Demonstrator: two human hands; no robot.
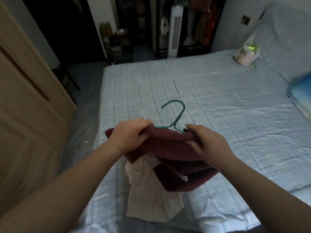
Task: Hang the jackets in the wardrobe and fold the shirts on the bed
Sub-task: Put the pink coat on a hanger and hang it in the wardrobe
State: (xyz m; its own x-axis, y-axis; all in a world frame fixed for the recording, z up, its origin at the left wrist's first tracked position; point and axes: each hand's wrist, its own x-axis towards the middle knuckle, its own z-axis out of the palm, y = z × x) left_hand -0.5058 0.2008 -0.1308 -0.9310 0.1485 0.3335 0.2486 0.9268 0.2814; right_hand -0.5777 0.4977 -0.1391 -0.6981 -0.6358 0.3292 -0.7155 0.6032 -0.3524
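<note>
clutching maroon jacket (pixel 168 142) with left hand (pixel 129 133), right hand (pixel 210 142) fingers (pixel 193 144), blue bed (pixel 218 98), wardrobe (pixel 207 22) beyond

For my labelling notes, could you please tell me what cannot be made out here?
Head view:
Hanger: arms hidden inside the maroon garment, under the left hand and right hand.
Garment: bunched, so jacket or shirt is unclear.
White cloth: partly under the garment.
Wardrobe clothes: dark and blurred.
Bag contents: blurred, too small.
</note>
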